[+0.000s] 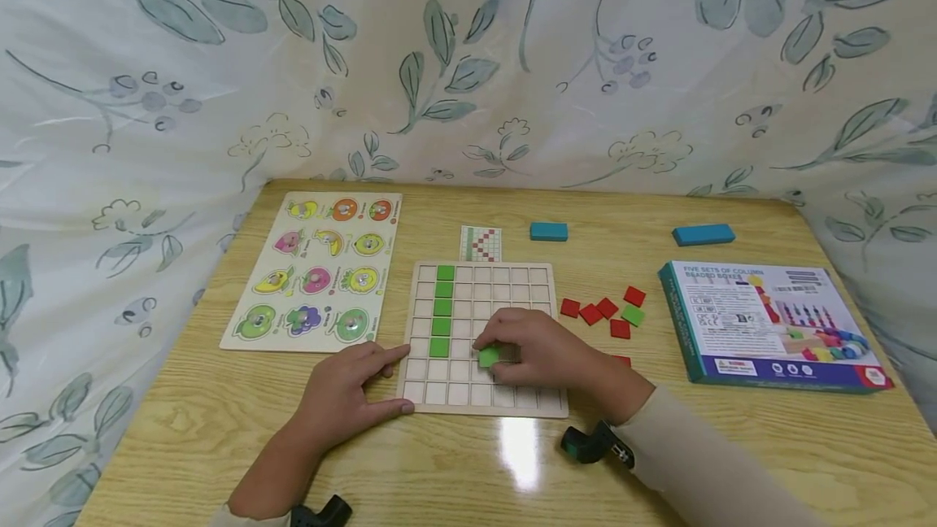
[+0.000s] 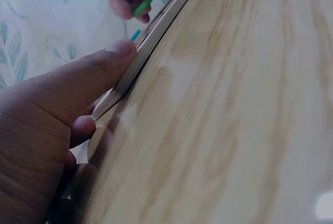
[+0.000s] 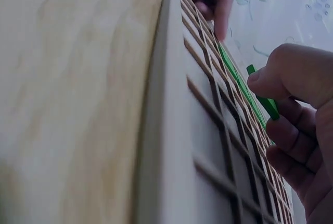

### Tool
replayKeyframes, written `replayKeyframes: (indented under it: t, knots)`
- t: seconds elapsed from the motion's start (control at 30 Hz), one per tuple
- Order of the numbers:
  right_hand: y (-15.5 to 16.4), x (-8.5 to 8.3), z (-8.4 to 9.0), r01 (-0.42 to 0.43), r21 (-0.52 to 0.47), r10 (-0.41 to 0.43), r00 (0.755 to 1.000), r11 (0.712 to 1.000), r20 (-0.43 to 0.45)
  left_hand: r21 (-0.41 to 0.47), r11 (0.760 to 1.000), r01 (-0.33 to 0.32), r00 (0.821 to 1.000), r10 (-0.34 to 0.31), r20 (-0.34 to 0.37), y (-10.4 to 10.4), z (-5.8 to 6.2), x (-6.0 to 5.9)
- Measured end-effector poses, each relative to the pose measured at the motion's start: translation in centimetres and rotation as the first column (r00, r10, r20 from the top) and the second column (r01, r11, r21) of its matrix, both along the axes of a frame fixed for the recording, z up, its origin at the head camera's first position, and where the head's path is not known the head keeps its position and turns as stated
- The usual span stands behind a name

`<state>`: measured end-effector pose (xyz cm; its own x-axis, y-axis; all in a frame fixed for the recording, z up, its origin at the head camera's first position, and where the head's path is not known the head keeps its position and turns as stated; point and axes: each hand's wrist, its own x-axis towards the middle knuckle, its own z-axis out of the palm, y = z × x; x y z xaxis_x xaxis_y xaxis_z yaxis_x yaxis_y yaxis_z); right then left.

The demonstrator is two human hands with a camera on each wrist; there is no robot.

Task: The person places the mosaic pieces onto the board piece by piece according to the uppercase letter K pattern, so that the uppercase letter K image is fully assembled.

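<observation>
**A tilted tile above a ridged grid**

The right hand (image 1: pixel 533 348) pinches a thin, flat green square tile (image 1: pixel 489 357) between thumb and fingers, above the pale wood-look grid board (image 1: pixel 486 411). In the right wrist view the tile tips at an angle, apart from the ridges; lowered like that, it could catch an edge on a divider and sit crooked. A loose pinch might drop it into the wrong cell.

The left hand (image 1: pixel 344 393) braces the board, index finger straight against the left edge and thumb near the near-left corner. Should that light contact slip, the board could slide over the smooth, glossy, wood-grained tabletop (image 1: pixel 410 462), perhaps jarring the five flat green squares (image 1: pixel 442 307) in its second column. A sleeve might also brush the scattered flat red squares (image 1: pixel 591 315) at right.
</observation>
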<state>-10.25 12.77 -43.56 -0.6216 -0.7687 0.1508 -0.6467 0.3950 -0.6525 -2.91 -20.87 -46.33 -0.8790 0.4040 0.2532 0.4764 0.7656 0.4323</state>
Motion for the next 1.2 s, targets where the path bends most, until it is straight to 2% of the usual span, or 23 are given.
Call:
replayKeyframes:
  t: [0.37, 0.63, 0.87, 1.2]
  knots:
    - [-4.5, 0.4, 0.0, -0.052, 0.039, 0.055, 0.995, 0.998, -0.085, 0.020, 1.000, 0.017, 0.999, -0.016, -0.037, -0.1, -0.1, -0.2]
    - [-6.6, 1.0, 0.3, -0.014, 0.128, 0.022, 0.998, 0.992, -0.060, 0.018, 1.000, 0.019, 0.999, -0.018, -0.031, -0.1, -0.1, -0.2]
    - [-7.5, 1.4, -0.2, 0.010, 0.130, 0.002, 0.995, 0.992, -0.095, 0.021, 1.000, 0.022, 0.999, -0.021, -0.042, -0.2, -0.1, -0.1]
    - [-7.5, 1.3, 0.1, 0.008, 0.180, 0.001, 0.999, 0.984, -0.052, 0.024, 0.999, 0.022, 0.999, -0.021, -0.040, -0.2, 0.0, -0.1]
